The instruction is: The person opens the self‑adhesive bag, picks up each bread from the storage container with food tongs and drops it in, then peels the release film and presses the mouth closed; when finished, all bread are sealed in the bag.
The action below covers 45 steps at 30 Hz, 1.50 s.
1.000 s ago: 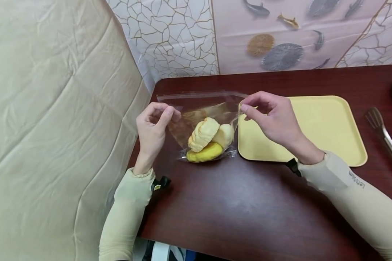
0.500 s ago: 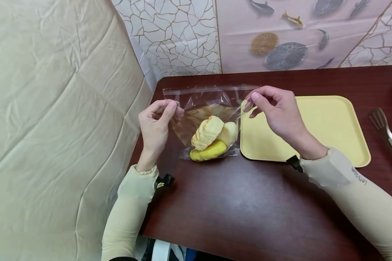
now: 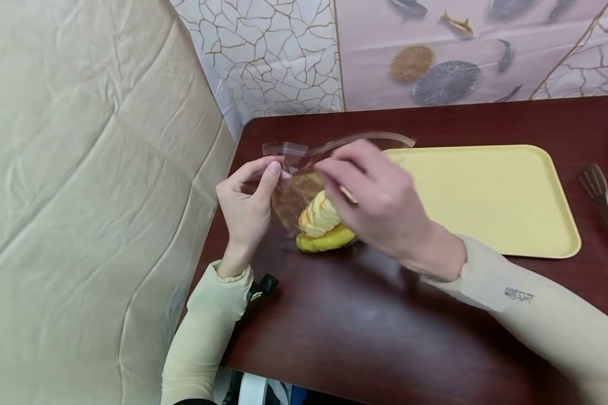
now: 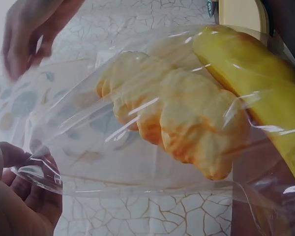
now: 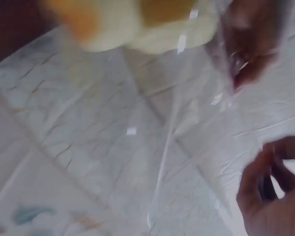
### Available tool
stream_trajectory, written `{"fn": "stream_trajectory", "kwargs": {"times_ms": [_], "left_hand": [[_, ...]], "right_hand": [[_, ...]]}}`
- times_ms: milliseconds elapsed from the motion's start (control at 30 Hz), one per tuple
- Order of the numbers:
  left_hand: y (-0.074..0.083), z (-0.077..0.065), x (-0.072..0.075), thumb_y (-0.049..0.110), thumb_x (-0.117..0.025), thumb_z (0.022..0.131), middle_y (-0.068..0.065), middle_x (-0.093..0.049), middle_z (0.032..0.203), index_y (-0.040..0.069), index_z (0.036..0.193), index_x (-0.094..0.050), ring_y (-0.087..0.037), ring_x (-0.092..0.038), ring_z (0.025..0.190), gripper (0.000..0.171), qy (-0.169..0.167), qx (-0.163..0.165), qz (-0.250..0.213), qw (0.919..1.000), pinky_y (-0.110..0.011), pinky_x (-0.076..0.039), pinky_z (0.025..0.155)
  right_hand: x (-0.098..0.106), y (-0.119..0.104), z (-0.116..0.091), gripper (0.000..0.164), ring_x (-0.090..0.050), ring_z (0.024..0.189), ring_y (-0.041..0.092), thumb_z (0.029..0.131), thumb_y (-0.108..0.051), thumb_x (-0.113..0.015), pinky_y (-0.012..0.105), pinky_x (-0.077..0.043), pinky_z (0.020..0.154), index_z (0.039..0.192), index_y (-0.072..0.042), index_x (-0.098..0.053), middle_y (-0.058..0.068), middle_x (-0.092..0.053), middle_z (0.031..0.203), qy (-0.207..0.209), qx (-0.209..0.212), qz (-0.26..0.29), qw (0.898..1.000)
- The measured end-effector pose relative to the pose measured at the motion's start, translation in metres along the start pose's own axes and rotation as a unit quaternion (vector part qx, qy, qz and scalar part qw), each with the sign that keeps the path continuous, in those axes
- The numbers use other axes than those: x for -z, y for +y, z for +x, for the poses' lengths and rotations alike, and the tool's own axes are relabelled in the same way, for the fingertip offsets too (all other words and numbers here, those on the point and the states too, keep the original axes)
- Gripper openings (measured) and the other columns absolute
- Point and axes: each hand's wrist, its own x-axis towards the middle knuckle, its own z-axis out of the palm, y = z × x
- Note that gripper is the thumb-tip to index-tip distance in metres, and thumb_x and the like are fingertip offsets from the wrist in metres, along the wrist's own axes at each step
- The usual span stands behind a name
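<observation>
In the head view, a clear zip bag [image 3: 295, 197] stands on the table, its mouth toward the wall. Inside are a twisted bread roll [image 3: 315, 218] and a yellow piece [image 3: 326, 241] shaped like a banana. My left hand [image 3: 244, 212] pinches the bag's left edge below the zip strip, between thumb and fingers. Over the bag's right part is my right hand [image 3: 385, 208], blurred, its fingers loosely bent. The left wrist view has this right hand [image 4: 34, 37] apart from the film, with nothing visible in it. It hides part of the bag's contents in the head view.
A yellow tray [image 3: 491, 197] lies right of the bag. Beyond it is a metal-handled fork-like utensil [image 3: 605, 202]. A patterned cloth [image 3: 284, 56] covers the wall behind the dark table [image 3: 360, 315], and a quilted beige cover [image 3: 96, 197] hangs at the left.
My right hand has let go of the bag's right edge and moved left, across the bag. The zip strip now bends toward the back right. My left hand keeps its pinch, shifted slightly right.
</observation>
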Motion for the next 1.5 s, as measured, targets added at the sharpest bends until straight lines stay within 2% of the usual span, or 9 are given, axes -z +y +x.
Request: {"fn": "stream_trajectory", "kwargs": {"times_ms": [100,300,500,667,800,1000,1100,1267,1500], "left_hand": [[0.002,-0.002,-0.001,0.001,-0.072,0.099,0.015,-0.08,0.081,-0.017,0.106,-0.076,0.001,-0.074,0.074,0.02,0.001,-0.007,0.008,0.9999,-0.017,-0.057,0.066],[0.004,-0.003,-0.001,-0.006,-0.071,0.096,-0.035,-0.077,0.088,-0.019,0.107,-0.075,0.005,-0.072,0.081,0.018,-0.009,-0.064,0.035,0.9973,-0.016,-0.058,0.074],[0.006,-0.004,0.005,-0.005,-0.069,0.097,-0.031,-0.08,0.093,-0.017,0.105,-0.077,-0.008,-0.079,0.085,0.017,-0.019,-0.128,0.109,0.9855,-0.017,-0.06,0.083],[0.009,-0.004,0.009,-0.004,-0.069,0.096,-0.022,-0.081,0.088,-0.011,0.103,-0.08,-0.029,-0.077,0.075,0.014,-0.021,-0.205,0.196,0.9587,-0.027,-0.06,0.076],[0.013,-0.005,0.01,-0.005,-0.069,0.095,-0.018,-0.075,0.078,-0.009,0.101,-0.079,-0.028,-0.066,0.066,0.013,-0.037,-0.258,0.254,0.9313,-0.039,-0.054,0.063],[0.027,-0.002,0.015,-0.002,-0.066,0.097,-0.014,-0.073,0.075,-0.004,0.096,-0.077,-0.03,-0.066,0.068,0.011,-0.071,-0.314,0.334,0.886,-0.042,-0.055,0.067],[0.03,0.0,0.016,-0.002,-0.065,0.097,-0.011,-0.071,0.074,-0.002,0.094,-0.077,-0.029,-0.065,0.067,0.012,-0.081,-0.33,0.343,0.8758,-0.041,-0.053,0.065],[0.031,-0.001,0.017,-0.002,-0.066,0.096,-0.01,-0.073,0.076,0.0,0.09,-0.077,-0.028,-0.066,0.068,0.013,-0.085,-0.339,0.323,0.8796,-0.039,-0.052,0.064],[0.028,-0.005,0.017,-0.002,-0.069,0.095,-0.013,-0.077,0.081,-0.003,0.092,-0.079,-0.029,-0.073,0.074,0.01,-0.09,-0.318,0.271,0.904,-0.04,-0.059,0.071]], "right_hand": [[-0.011,-0.004,0.011,0.009,-0.072,0.086,0.029,0.098,0.002,-0.073,0.038,-0.065,0.08,0.105,0.005,-0.078,0.018,-0.071,0.096,-0.082,0.032,0.002,0.996],[-0.03,0.001,0.024,0.013,-0.073,0.085,0.026,0.103,-0.005,-0.071,0.036,-0.064,0.077,0.11,0.004,-0.078,0.017,-0.07,0.098,-0.118,0.02,0.007,0.993],[-0.036,0.004,0.027,0.013,-0.07,0.083,0.025,0.104,-0.005,-0.07,0.035,-0.063,0.075,0.109,0.003,-0.078,0.016,-0.07,0.096,-0.124,0.036,-0.001,0.992],[-0.034,0.004,0.027,0.011,-0.067,0.08,0.025,0.104,-0.002,-0.066,0.033,-0.061,0.069,0.106,0.001,-0.077,0.014,-0.069,0.093,-0.125,0.076,-0.015,0.989],[-0.031,0.002,0.028,0.012,-0.064,0.076,0.025,0.102,0.003,-0.062,0.032,-0.058,0.065,0.1,0.001,-0.074,0.013,-0.067,0.089,-0.117,0.112,-0.036,0.986],[-0.03,-0.002,0.031,0.014,-0.057,0.071,0.025,0.101,0.01,-0.058,0.031,-0.052,0.064,0.094,0.005,-0.069,0.012,-0.062,0.085,-0.106,0.186,-0.114,0.97],[-0.029,-0.003,0.032,0.013,-0.054,0.068,0.025,0.101,0.009,-0.058,0.03,-0.049,0.062,0.092,0.004,-0.066,0.011,-0.059,0.083,-0.112,0.187,-0.11,0.97],[-0.03,0.001,0.03,0.007,-0.055,0.069,0.022,0.097,0.006,-0.061,0.028,-0.053,0.058,0.092,0.003,-0.065,0.012,-0.058,0.085,-0.131,0.138,-0.047,0.981],[-0.031,0.004,0.025,0.007,-0.058,0.074,0.02,0.093,0.01,-0.058,0.029,-0.057,0.062,0.092,0.003,-0.061,0.014,-0.059,0.086,-0.128,0.069,0.018,0.989]]}}
